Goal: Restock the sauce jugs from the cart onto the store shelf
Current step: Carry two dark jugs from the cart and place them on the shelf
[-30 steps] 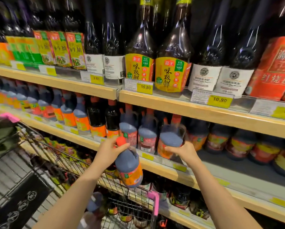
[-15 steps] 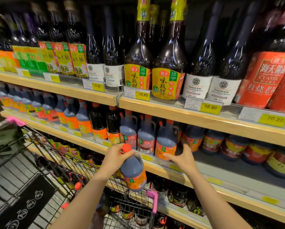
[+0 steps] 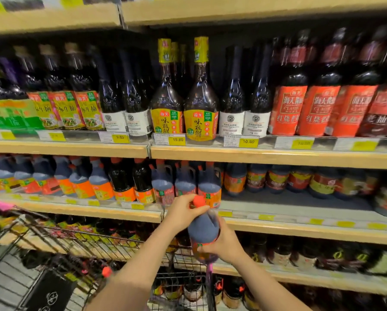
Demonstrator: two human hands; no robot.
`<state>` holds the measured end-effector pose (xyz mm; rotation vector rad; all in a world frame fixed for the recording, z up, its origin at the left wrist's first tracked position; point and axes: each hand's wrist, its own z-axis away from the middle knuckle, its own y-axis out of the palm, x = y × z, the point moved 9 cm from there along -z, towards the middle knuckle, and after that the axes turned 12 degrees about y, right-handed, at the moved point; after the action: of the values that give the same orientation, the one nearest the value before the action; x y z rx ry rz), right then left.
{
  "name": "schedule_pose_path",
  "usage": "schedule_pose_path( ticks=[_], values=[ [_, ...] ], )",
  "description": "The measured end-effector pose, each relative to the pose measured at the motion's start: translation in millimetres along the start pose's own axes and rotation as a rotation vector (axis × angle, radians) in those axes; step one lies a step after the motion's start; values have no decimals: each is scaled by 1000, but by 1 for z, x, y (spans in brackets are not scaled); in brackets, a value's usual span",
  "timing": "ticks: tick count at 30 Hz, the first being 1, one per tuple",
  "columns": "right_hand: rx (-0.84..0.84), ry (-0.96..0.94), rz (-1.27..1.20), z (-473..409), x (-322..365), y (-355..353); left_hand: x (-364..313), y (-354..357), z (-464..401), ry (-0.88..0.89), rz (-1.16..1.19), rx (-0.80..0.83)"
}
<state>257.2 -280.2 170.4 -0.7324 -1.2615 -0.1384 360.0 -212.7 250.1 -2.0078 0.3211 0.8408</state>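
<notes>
Head view: pretty blurry shot, but the main stuff reads fine.
Sauce jug (image 3: 203,230): dark sauce, red-orange cap, orange label, held upright in the air in front of the middle shelf, over the far corner of the cart.
Left hand (image 3: 183,213): wrapped around the jug's neck right under the cap, closed tight on it.
Right hand (image 3: 225,245): cupped around the lower right side of the same jug, fingers pressed on the label, so both hands are clamped on it.
Middle shelf (image 3: 277,223): wooden edge with yellow price tags. Three matching handled jugs (image 3: 185,182) stand at its front just behind the held one, and bare shelf runs off to their right.
Cart (image 3: 80,245): black wire basket at lower left with a pink handle bit; dark bottles lie inside, too smeared to count.
Top shelf (image 3: 255,157): tall soy sauce bottles in a row, yellow-labelled pair (image 3: 183,102) in the centre, red-labelled ones (image 3: 318,108) to the right.
Price tags (image 3: 248,142): 15.80 and 10.80 are readable, the rest are mush.
</notes>
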Motion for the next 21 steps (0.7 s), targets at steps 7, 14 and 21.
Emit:
schedule_pose_path(
  ticks=[7,14,21],
  values=[
    [-169,0,-86,-13,-11,-70,23,7,-31,-71,143,-74],
    [-296,-72,-138,-71,-14,-125,60,68,-57,52,-332,8],
    [-332,38,-156,-121,-55,-127,84,97,-59,119,-404,-146]
  ],
)
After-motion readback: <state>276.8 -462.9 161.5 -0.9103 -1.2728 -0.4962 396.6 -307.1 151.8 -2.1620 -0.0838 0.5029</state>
